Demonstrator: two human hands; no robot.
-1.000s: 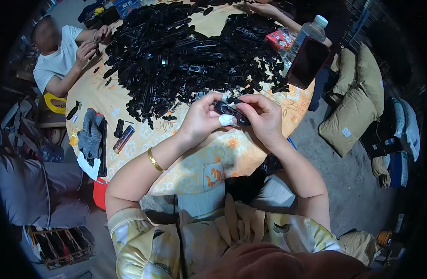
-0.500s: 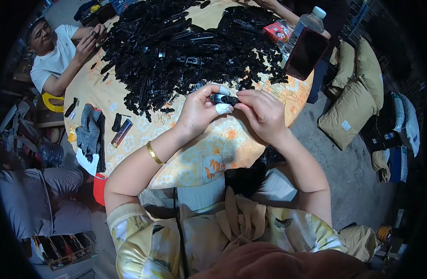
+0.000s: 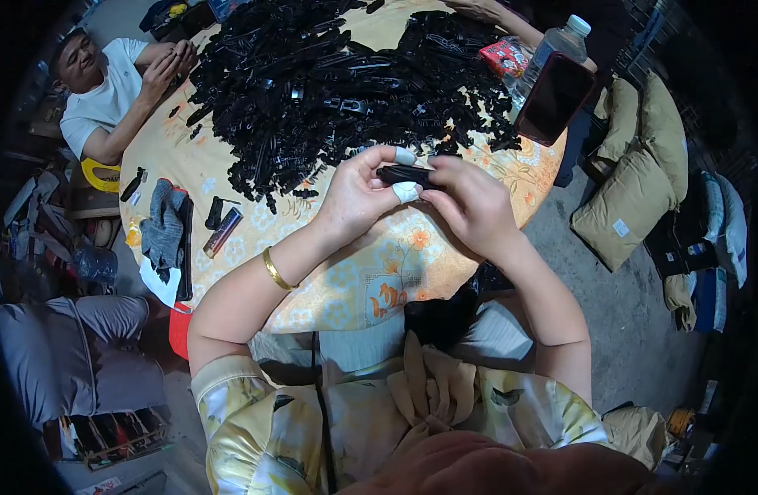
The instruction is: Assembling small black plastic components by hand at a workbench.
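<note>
My left hand [image 3: 358,188] pinches a small, narrow black plastic piece [image 3: 404,175] between thumb and forefinger, both tips wrapped in white tape. At its right end the fingers of my right hand [image 3: 471,200] are closed on the same piece, smeared a little by motion. Its exact kind does not show. Just beyond my hands, a big heap of black plastic parts [image 3: 313,107] covers the far half of the table, with loose bits along its near edge.
On the flowered tablecloth [image 3: 338,272] at left lie a grey glove [image 3: 164,227] and a small printed tube [image 3: 223,232]. A phone [image 3: 555,99] leans against a clear bottle [image 3: 552,51] at right. A co-worker [image 3: 107,95] sits at far left; another person's arm [image 3: 503,21] reaches in at the back.
The black piece has turned in my fingers, its shiny part now out of sight. My right fingers have shifted slightly along it. The whole view has drifted a little to the right.
</note>
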